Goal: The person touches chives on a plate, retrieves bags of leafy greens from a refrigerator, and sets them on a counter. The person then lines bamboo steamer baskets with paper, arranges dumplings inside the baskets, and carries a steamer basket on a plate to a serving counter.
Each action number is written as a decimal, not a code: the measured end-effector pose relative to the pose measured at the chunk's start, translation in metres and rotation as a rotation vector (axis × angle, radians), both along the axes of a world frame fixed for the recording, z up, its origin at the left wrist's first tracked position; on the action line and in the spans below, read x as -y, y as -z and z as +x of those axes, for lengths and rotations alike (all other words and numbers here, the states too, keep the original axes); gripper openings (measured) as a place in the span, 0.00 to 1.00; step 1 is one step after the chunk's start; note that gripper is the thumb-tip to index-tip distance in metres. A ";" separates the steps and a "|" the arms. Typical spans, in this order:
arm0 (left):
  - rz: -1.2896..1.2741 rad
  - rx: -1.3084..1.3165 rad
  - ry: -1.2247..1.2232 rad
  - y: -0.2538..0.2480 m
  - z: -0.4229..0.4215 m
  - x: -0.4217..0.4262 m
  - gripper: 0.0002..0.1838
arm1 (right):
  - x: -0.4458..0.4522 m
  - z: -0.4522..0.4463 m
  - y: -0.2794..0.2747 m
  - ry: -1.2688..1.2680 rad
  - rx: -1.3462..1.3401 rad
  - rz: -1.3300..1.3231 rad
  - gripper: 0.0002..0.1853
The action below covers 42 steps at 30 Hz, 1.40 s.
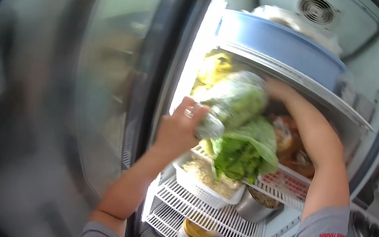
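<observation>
My left hand (179, 126) is closed on the gathered end of a clear plastic bag (240, 89) with leafy greens inside, in front of a fridge shelf. Loose green lettuce leaves (247, 149) hang just below the bag, over the shelf edge. My right hand (276, 90) reaches in behind the bag, under the upper shelf. Its fingers are blurred and partly hidden, so their grip does not show. Yellow bagged items (215, 68) sit at the back left. Below my right forearm, a red basket (282, 184) contains orange-brown bagged food.
Above, a blue tub (279, 41) stands on the upper shelf (298, 76). Lower down are a white basket (207, 195) of pale sprout-like food, a metal pot (254, 207) and a yellow-lidded jar (191, 231). The glass door (113, 68) stands open at left.
</observation>
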<state>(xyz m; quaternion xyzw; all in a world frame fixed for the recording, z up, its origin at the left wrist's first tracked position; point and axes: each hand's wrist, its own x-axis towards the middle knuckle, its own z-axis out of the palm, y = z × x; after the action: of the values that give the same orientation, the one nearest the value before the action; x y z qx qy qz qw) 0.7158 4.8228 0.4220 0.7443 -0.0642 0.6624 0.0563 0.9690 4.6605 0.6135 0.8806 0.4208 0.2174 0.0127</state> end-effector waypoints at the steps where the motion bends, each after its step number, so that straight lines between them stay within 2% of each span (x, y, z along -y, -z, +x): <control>1: 0.025 -0.006 -0.079 0.005 0.000 0.004 0.22 | -0.015 0.007 -0.001 -0.005 -0.010 -0.013 0.25; 3: 0.070 0.041 -0.195 0.005 -0.003 0.013 0.13 | -0.041 0.020 0.007 -0.008 0.014 -0.059 0.26; 5: 0.060 -0.146 -0.157 0.005 -0.003 0.017 0.07 | -0.059 0.027 0.012 -0.010 0.031 -0.075 0.27; 6: 0.107 -0.105 -0.238 0.008 0.004 0.017 0.07 | -0.064 0.031 0.014 -0.010 0.039 -0.070 0.27; 10: 0.083 -0.097 -0.199 0.011 0.004 0.014 0.08 | -0.070 0.039 0.021 0.002 0.080 -0.056 0.29; 15: 0.047 -0.056 -0.105 0.019 0.011 0.010 0.13 | -0.067 0.031 0.018 -0.030 0.130 -0.049 0.30; 16: 0.036 -0.030 -0.037 0.019 0.014 0.008 0.25 | -0.062 0.032 0.017 -0.036 0.144 -0.048 0.31; 17: 0.038 -0.031 -0.028 0.021 0.015 0.008 0.25 | -0.052 0.032 0.022 -0.028 0.156 -0.051 0.31; 19: 0.095 -0.090 -0.040 0.021 0.012 0.006 0.41 | -0.047 0.026 0.021 -0.042 0.186 -0.045 0.32; 20: 0.092 -0.094 -0.031 0.023 0.013 0.005 0.41 | -0.042 0.021 0.020 -0.052 0.204 -0.042 0.32; 22: 0.097 -0.168 -0.179 0.026 0.020 0.006 0.46 | -0.030 0.010 0.017 -0.091 0.258 -0.029 0.33; 26: 0.137 -0.166 -0.204 0.019 0.023 0.003 0.46 | 0.013 -0.015 0.015 -0.183 0.409 -0.018 0.35; 27: 0.106 -0.222 -0.164 0.019 0.023 0.000 0.46 | 0.025 -0.023 0.016 -0.195 0.450 -0.027 0.35; 28: 0.063 -0.294 -0.138 0.019 0.021 -0.002 0.45 | 0.038 0.017 0.011 -0.180 0.410 -0.082 0.40; 29: 0.023 -0.369 -0.111 0.018 0.018 -0.004 0.44 | 0.048 -0.008 0.012 -0.149 0.412 -0.068 0.40; 33: -0.013 -0.367 -0.110 0.019 0.023 -0.011 0.42 | 0.073 -0.101 0.022 0.028 0.254 0.170 0.42; 37: -0.018 -0.352 -0.098 0.018 0.023 -0.012 0.42 | 0.104 -0.160 0.040 -0.005 0.258 0.306 0.41; 41: -0.090 -0.408 -0.055 0.008 0.015 -0.008 0.44 | 0.131 -0.203 0.061 -0.188 0.553 0.467 0.37; 42: -0.102 -0.427 0.041 0.003 0.007 -0.007 0.44 | 0.136 -0.217 0.068 -0.181 0.545 0.502 0.37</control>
<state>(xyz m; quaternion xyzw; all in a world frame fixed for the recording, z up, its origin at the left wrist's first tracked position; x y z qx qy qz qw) 0.7228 4.8302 0.4188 0.8623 -0.0325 0.4910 0.1198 0.7516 4.5242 0.5453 0.7255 0.4117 0.5403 -0.1111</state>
